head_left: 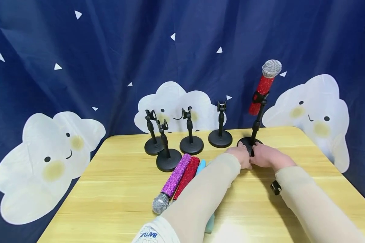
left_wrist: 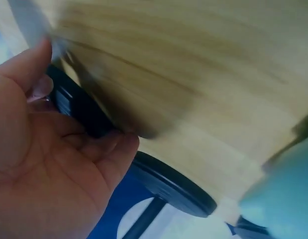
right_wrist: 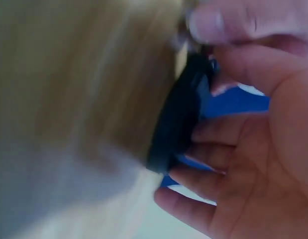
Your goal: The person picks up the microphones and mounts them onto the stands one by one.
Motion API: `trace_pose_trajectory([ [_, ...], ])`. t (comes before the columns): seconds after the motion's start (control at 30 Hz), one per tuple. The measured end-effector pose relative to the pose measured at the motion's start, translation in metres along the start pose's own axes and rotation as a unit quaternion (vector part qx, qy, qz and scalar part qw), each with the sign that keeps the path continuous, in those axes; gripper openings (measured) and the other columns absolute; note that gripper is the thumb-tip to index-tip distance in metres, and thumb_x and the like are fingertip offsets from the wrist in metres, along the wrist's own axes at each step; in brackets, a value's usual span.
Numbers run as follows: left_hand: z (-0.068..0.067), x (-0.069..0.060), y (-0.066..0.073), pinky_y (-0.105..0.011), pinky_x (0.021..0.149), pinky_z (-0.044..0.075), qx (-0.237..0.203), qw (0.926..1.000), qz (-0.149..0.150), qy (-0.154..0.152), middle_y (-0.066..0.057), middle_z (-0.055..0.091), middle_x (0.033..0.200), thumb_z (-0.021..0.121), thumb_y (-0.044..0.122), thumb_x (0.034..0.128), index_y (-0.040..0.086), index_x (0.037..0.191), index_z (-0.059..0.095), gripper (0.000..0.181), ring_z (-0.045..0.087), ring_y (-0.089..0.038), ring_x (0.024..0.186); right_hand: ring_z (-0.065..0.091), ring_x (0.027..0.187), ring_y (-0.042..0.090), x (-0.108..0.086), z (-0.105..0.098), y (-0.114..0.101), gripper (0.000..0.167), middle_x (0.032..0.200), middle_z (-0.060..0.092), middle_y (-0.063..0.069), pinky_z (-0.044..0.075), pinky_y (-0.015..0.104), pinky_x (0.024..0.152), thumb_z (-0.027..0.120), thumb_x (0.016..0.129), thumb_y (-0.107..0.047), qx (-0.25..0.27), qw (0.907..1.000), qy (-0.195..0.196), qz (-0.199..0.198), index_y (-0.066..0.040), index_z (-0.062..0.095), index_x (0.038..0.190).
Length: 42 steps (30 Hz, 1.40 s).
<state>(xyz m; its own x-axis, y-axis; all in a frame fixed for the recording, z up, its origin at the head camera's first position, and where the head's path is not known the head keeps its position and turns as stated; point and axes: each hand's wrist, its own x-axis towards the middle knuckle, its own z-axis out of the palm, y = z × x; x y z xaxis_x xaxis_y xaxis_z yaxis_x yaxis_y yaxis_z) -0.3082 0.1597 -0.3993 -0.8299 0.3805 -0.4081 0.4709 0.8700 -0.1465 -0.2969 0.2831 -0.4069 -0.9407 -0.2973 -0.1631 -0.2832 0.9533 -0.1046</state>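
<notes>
At the right back of the table, a black microphone stand (head_left: 257, 125) carries a tilted red glitter microphone (head_left: 264, 86) with a silver mesh head. My left hand (head_left: 240, 156) grips the left side of the stand's round base, its fingers bent at the rim in the left wrist view. From the other side, my right hand (head_left: 264, 156) holds the same base (right_wrist: 178, 114), thumb and fingers at its edge. The two hands nearly meet at the front of the base. Part of the base is hidden behind them.
Several microphone stands without microphones, such as one black stand (head_left: 220, 138), stand left of the hands. A purple microphone (head_left: 177, 174), another red microphone (head_left: 188, 172) and a light-blue item (head_left: 201, 166) lie beside my left sleeve, partly covered. A blue curtain (head_left: 109, 50) hangs behind the table.
</notes>
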Motion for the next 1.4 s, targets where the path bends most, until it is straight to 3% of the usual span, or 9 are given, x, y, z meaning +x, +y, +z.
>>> trace_pose_trajectory([
  [0.17,0.011,0.005,-0.014,-0.026,0.103,0.042,-0.001,0.9984,0.043,0.035,0.009,0.025,0.164,0.055,0.062,0.0963,0.028,0.159,0.033,0.074,0.027,-0.005,0.146,0.051,0.118,0.059,-0.003,0.013,-0.005,0.06,0.134,0.046,0.044,0.045,0.062,0.096,0.062,0.092,-0.029,0.017,0.999,0.037,0.021,0.02,0.054,0.125],
  [0.3,0.013,-0.003,-0.032,-0.026,0.101,0.043,-0.019,0.993,0.1,0.059,0.008,0.048,0.15,0.059,0.055,0.0965,0.03,0.147,0.052,0.057,0.047,-0.007,0.133,0.053,0.117,0.056,-0.008,0.009,-0.02,0.056,0.133,0.051,0.038,0.047,0.064,0.092,0.06,0.094,-0.032,0.02,0.9977,0.057,0.031,0.011,0.058,0.129],
  [0.43,0.015,-0.019,-0.057,-0.025,0.101,0.042,-0.033,0.9855,0.151,0.069,0.009,0.057,0.14,0.06,0.053,0.097,0.029,0.136,0.063,0.046,0.052,-0.008,0.127,0.057,0.118,0.048,-0.011,0.005,-0.04,0.053,0.129,0.059,0.028,0.047,0.062,0.093,0.059,0.095,-0.034,0.031,0.9953,0.092,0.003,0.004,0.061,0.132],
  [0.6,0.019,-0.054,-0.092,-0.034,0.11,0.038,-0.049,0.9893,0.122,0.062,0.005,0.044,0.154,0.056,0.055,0.0989,0.023,0.152,0.046,0.063,0.043,-0.014,0.139,0.06,0.115,0.04,-0.014,0.002,-0.064,0.047,0.126,0.063,0.018,0.048,0.059,0.092,0.063,0.096,-0.033,0.041,0.992,0.11,-0.047,-0.004,0.064,0.132],
  [0.73,0.026,-0.086,-0.119,-0.038,0.113,0.035,-0.044,0.9929,0.094,0.059,-0.001,0.036,0.16,0.053,0.05,0.1022,0.021,0.158,0.035,0.066,0.038,-0.02,0.144,0.062,0.114,0.036,-0.017,0.002,-0.086,0.036,0.124,0.065,0.012,0.051,0.055,0.091,0.067,0.095,-0.028,0.02,0.9834,0.128,-0.127,-0.009,0.069,0.125],
  [0.9,0.047,-0.128,-0.15,-0.041,0.112,0.037,-0.032,0.9927,0.085,0.079,-0.002,0.039,0.159,0.057,0.05,0.1007,0.018,0.156,0.04,0.066,0.038,-0.024,0.144,0.061,0.114,0.031,-0.02,0.01,-0.115,0.029,0.123,0.065,0.01,0.05,0.05,0.096,0.074,0.086,-0.011,0.005,0.95,0.143,-0.278,-0.014,0.072,0.115],
  [1.0,0.06,-0.148,-0.166,-0.043,0.112,0.038,-0.036,0.9908,0.087,0.097,-0.003,0.041,0.157,0.06,0.048,0.099,0.017,0.153,0.045,0.065,0.039,-0.025,0.144,0.06,0.115,0.028,-0.023,0.015,-0.127,0.033,0.123,0.064,0.008,0.049,0.046,0.098,0.073,0.082,-0.002,-0.008,0.9307,0.133,-0.341,-0.018,0.072,0.111],
  [1.2,0.082,-0.175,-0.187,-0.044,0.115,0.033,-0.07,0.9872,0.083,0.117,-0.006,0.042,0.157,0.06,0.045,0.0989,0.014,0.153,0.045,0.064,0.037,-0.027,0.145,0.059,0.108,0.023,-0.032,0.024,-0.139,0.036,0.117,0.059,0.001,0.052,0.045,0.095,0.075,0.08,-0.001,-0.023,0.9209,0.121,-0.37,-0.025,0.072,0.107],
  [1.4,0.082,-0.178,-0.195,-0.047,0.115,0.033,-0.087,0.9855,0.077,0.124,-0.008,0.041,0.157,0.06,0.044,0.0992,0.012,0.154,0.044,0.066,0.036,-0.028,0.145,0.056,0.11,0.022,-0.032,0.035,-0.141,0.04,0.116,0.058,-0.002,0.051,0.051,0.092,0.08,0.078,-0.005,-0.051,0.9234,0.119,-0.362,-0.03,0.071,0.108],
])
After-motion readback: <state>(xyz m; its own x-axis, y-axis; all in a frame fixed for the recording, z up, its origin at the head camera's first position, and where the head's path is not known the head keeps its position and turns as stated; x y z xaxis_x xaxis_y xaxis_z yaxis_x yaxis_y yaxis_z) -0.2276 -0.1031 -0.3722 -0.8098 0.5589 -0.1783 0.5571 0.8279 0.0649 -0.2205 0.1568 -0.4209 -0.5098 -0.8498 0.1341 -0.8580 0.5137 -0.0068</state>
